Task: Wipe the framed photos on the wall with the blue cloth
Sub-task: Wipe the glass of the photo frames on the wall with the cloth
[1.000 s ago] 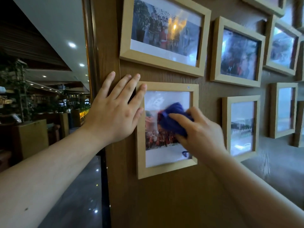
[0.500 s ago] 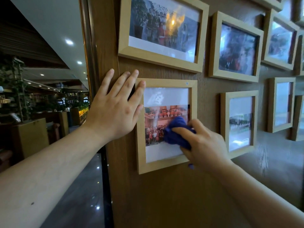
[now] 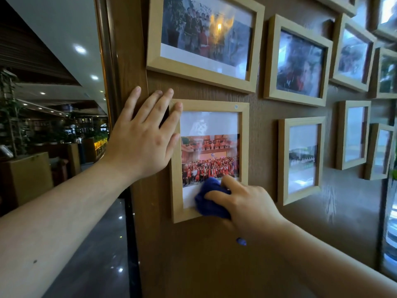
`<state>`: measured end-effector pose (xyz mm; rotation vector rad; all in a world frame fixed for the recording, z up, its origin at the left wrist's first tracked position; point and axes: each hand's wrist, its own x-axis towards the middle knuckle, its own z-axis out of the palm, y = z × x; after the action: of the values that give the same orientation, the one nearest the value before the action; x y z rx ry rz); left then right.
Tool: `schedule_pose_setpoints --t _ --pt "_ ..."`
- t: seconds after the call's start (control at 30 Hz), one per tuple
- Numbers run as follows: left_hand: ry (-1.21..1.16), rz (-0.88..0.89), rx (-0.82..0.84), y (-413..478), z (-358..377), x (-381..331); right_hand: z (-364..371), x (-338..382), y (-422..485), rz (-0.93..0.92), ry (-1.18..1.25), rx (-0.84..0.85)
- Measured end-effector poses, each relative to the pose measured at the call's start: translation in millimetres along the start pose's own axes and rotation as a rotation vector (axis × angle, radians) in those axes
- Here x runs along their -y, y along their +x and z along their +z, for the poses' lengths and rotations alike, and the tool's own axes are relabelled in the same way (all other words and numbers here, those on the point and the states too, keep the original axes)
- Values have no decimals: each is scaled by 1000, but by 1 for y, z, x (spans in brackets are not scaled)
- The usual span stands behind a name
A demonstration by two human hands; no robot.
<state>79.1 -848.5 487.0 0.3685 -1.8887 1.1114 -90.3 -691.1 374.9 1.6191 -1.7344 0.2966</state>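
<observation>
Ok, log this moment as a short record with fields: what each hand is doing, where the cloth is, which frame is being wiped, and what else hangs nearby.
left hand: left hand flat on the brown wooden wall, fingertips on the frame's upper left edge
right hand: right hand pressing the cloth to the glass
cloth: bunched blue cloth at the lower right of the picture
frame being wiped: light wooden portrait frame with a group photo, small round sticker on its top edge
nearby: larger landscape wooden frame above; more frames to the right

Blue cloth (image 3: pixel 211 201) against framed photo (image 3: pixel 209 160)
</observation>
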Motion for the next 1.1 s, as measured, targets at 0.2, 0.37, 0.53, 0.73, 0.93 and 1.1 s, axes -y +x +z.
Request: schedule_pose_setpoints --t 0.2,0.37,0.53,0.73,0.93,1.1 --pt "-11 -12 -4 0 1 0 -4 -40 -19 111 -116 92" --pt "-24 -15 47 1 -7 0 -33 -45 -10 77 -75 -66" --pt "-61 15 34 8 -17 7 -80 -64 37 28 -63 -352" --pt "-48 -60 -99 61 -41 44 -143 -91 111 67 -44 -560" --pt "-43 -277 1 98 -42 63 -190 -82 190 96 -19 -667" --pt "-83 -346 -15 100 -26 61 -196 -58 238 39 -80 -687"
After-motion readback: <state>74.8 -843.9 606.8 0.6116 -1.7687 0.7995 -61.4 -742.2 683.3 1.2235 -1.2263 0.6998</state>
